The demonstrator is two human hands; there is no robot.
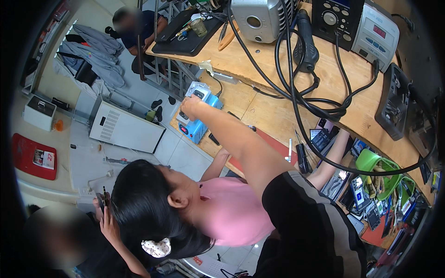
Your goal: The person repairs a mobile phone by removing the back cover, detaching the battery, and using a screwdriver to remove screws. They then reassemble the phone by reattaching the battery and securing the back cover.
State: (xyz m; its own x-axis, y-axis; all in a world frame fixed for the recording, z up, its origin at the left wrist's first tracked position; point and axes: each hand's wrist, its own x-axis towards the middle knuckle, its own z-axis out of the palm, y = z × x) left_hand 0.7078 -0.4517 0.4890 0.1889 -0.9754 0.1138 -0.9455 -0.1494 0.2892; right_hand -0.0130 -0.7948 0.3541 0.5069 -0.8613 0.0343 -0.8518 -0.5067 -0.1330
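My right hand (192, 106), at the end of my outstretched arm, is on a blue-and-white boxy device (193, 129) at the bench's left end. Its fingers are curled on something I cannot make out on top. My left hand is not in view. Below my arm a person in pink (232, 208) leans at the wooden bench (252, 109), which carries a red mat (264, 143) and hand tools. At the lower left another person's hand (110, 222) holds a small dark object.
An upper shelf (269, 62) holds instruments (373, 41) with looping black cables. A green bin (378, 164) and phone parts crowd the right. Another person (150, 39) is beyond the metal frame. A white cabinet (125, 125) stands left.
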